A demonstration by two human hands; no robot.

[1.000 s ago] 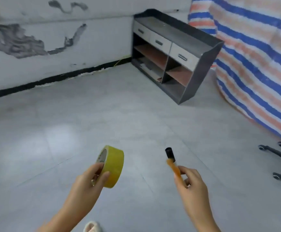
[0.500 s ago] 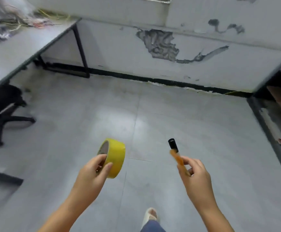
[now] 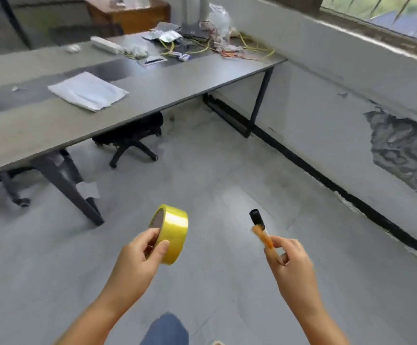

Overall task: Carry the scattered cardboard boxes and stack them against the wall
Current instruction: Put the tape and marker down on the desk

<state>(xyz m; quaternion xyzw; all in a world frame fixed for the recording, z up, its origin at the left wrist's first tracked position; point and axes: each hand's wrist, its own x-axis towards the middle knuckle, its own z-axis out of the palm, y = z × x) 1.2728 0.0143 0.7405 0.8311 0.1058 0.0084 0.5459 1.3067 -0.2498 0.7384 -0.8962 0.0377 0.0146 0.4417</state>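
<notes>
Yellow tape (image 3: pixel 171 234) sits pinched in the left hand (image 3: pixel 140 260); the right hand (image 3: pixel 289 260) pinches a marker (image 3: pixel 262 232). The view has swung from the shelf and bare wall to a cluttered table (image 3: pixel 177 78) by the window wall (image 3: pixel 327 100). No boxes show, so the search likely goes on.

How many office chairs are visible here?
2, both partly hidden. One office chair sits under the table; another chair's base shows at the far left, behind the table leg.
</notes>
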